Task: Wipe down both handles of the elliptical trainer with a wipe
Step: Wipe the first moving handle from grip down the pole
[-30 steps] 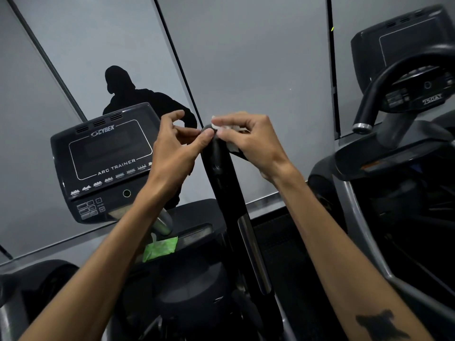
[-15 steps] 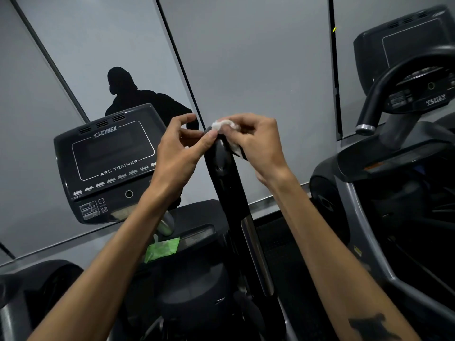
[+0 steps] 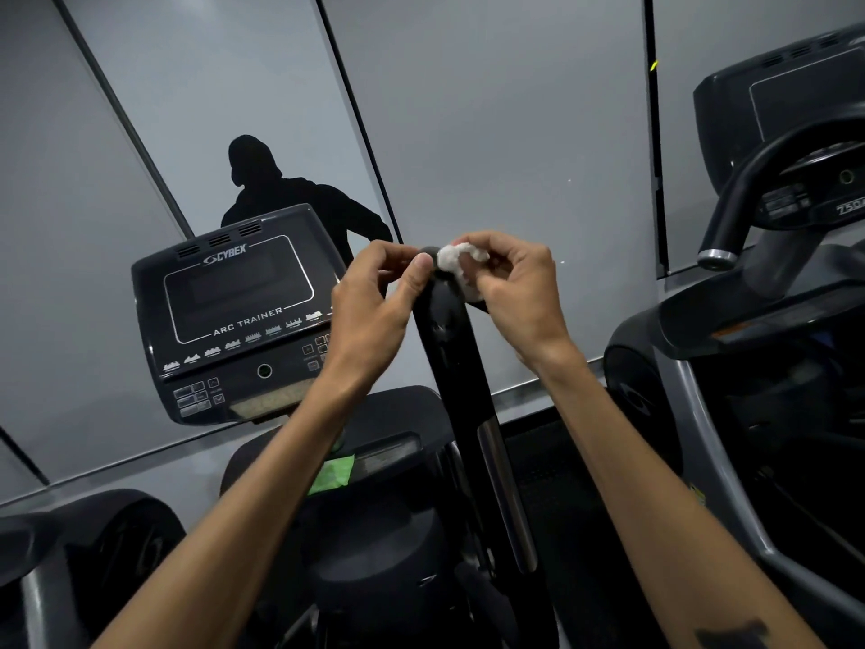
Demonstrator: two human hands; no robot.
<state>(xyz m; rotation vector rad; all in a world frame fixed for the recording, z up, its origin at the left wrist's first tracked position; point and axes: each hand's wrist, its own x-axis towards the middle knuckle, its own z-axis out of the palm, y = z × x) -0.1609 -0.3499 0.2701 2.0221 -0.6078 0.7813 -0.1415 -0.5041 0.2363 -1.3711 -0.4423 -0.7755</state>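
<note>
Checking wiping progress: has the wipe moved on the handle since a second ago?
Yes. The wipe, earlier mostly hidden under the right hand, now shows bunched on the handle tip's right side. It has barely travelled; it sits at the top.

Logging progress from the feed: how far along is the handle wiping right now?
Done: nothing shows as finished. In hand: the right hand pinches the crumpled white wipe against the top of the black handle, while the left hand pinches that tip from the other side. Left: this handle's length below, including its metal strip, then the other handle, which is not in view here.
</note>
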